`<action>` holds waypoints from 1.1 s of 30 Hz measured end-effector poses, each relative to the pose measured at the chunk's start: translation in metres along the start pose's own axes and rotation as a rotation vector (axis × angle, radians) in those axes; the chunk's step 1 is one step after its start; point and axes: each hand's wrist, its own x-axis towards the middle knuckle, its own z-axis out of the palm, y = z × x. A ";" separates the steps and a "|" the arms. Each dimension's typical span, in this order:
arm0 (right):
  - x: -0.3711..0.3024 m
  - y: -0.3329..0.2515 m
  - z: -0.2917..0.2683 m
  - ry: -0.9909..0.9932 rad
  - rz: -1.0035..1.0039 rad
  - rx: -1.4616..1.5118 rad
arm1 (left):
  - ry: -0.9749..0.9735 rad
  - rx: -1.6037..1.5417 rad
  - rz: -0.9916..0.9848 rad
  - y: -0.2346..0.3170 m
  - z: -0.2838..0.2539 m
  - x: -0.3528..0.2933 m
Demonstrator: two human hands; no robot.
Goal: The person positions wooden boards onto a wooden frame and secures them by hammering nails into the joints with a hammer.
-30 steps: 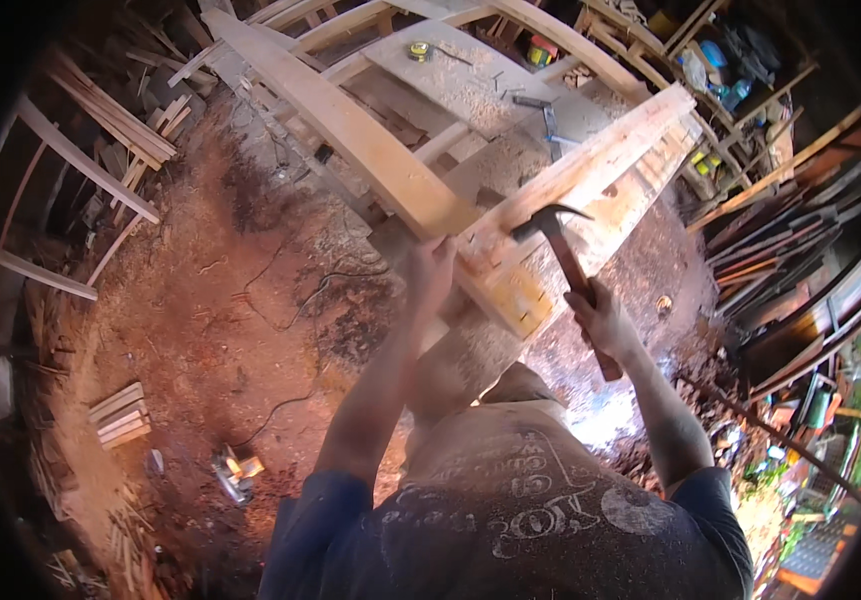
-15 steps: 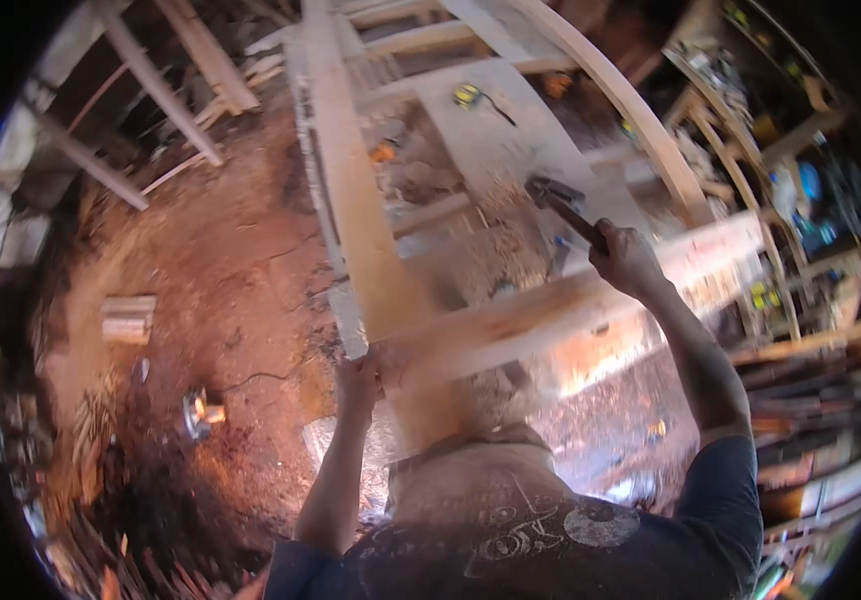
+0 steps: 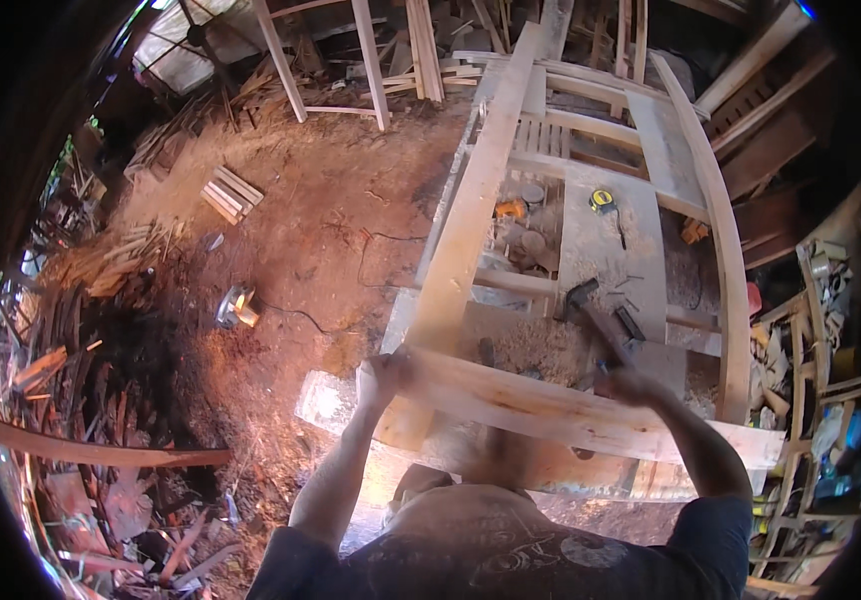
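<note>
Wooden shelves [image 3: 856, 386] hold clutter [image 3: 834, 487]; right grip [image 3: 632, 386] holds hammer [image 3: 605, 334].

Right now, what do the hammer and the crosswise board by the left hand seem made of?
Hammer: brown handle, probably wood by its colour; dark head, likely metal from its shape, though blur hides the finish. Board: bare, seemingly unpainted wood, pale with brownish streaks like grain.

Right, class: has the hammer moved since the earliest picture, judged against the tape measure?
Yes. The hammer, in the right hand, has moved forward, away from the person, closer to the yellow tape measure.
</note>
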 end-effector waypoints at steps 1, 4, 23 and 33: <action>-0.015 -0.024 0.003 0.000 0.019 -0.093 | 0.030 0.007 -0.013 0.006 -0.002 -0.003; -0.027 -0.071 -0.014 -0.096 0.273 -0.204 | 0.067 -0.039 -0.021 -0.012 0.007 0.006; -0.172 -0.118 -0.054 0.315 0.448 0.216 | 0.206 0.622 0.091 0.053 0.128 0.059; -0.221 -0.123 0.018 0.553 0.518 0.305 | -0.459 -0.157 0.141 0.018 0.015 0.119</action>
